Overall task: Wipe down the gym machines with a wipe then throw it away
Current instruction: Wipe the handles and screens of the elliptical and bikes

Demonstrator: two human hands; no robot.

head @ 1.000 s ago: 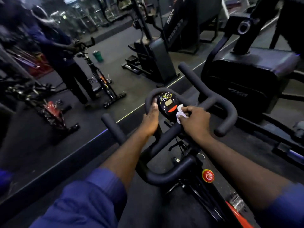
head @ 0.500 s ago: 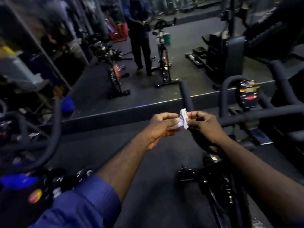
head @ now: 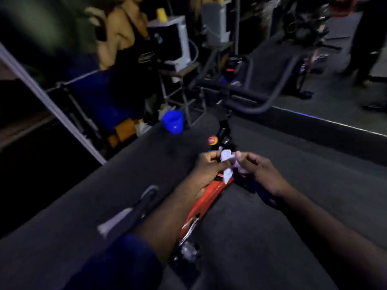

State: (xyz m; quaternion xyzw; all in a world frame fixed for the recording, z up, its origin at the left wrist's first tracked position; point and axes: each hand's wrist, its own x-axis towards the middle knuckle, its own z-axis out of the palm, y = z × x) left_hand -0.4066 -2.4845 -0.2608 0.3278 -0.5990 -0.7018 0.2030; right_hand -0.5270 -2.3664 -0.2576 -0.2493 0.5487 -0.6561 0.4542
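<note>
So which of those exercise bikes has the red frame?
The near exercise bike, directly under the wipe; the far bike at upper right looks all dark.

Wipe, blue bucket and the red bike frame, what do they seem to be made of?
Wipe: thin paper or nonwoven cloth, matte white; it is crumpled and hangs limp from the left hand. Bucket: probably plastic, with even saturated blue colour and smooth walls, though blur hides detail. Frame: likely painted metal, glossy red with bright highlights.
</note>
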